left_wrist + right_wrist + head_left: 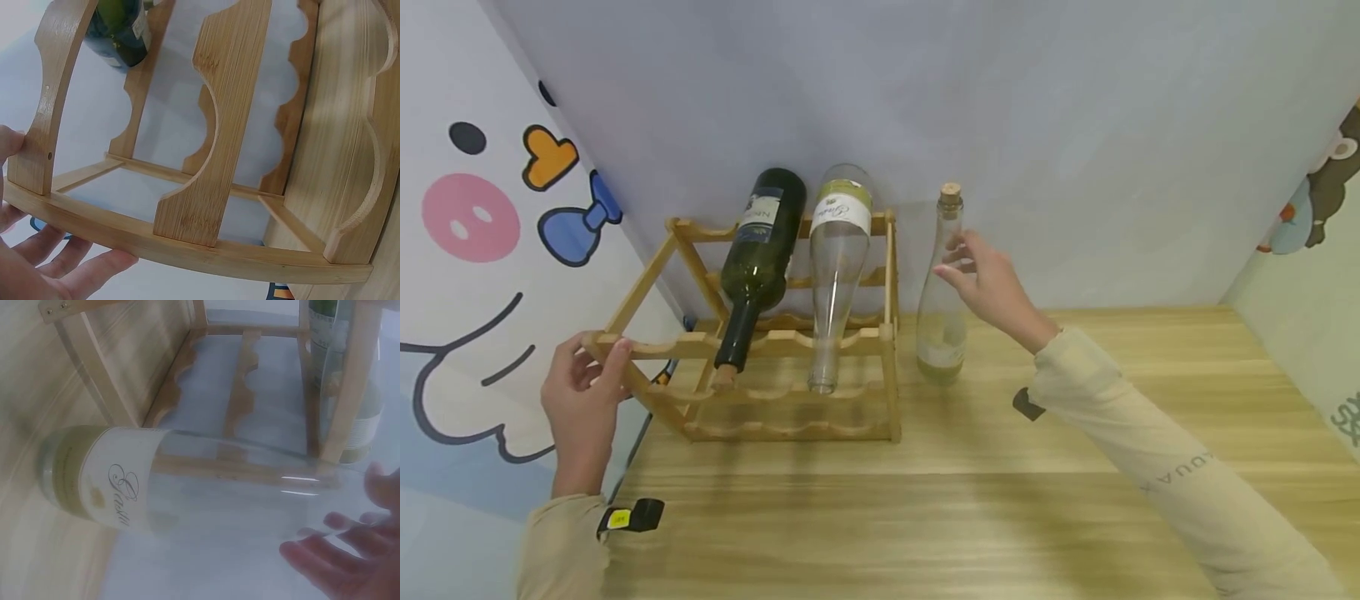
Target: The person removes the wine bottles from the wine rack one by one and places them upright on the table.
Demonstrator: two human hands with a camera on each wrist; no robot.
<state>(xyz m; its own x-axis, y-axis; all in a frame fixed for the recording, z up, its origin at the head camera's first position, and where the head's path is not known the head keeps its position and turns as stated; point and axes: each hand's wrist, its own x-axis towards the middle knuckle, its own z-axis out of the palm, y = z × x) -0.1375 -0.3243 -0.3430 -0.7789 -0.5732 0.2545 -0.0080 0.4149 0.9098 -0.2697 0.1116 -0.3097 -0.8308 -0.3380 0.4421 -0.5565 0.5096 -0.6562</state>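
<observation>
A wooden wine rack [790, 343] stands on the table against the wall. My left hand [582, 379] grips its front left corner, thumb on the top rail and fingers around the outer side. Two bottles lie tilted on the upper tier, necks toward me: a dark green wine bottle [756, 250] with a cork, and a clear bottle [835, 267] with a white and green label. Right of the rack, a corked clear bottle [942, 325] stands upright. My right hand [992, 287] is at its upper part, fingers loosely bent around the glass without a visible firm grip.
The wooden table [1075, 517] extends in front of the rack and to the right. Behind is a plain pale wall [925, 92]; a wall with cartoon prints [471, 217] rises close beside my left hand. Another printed wall [1311, 292] is at the far right.
</observation>
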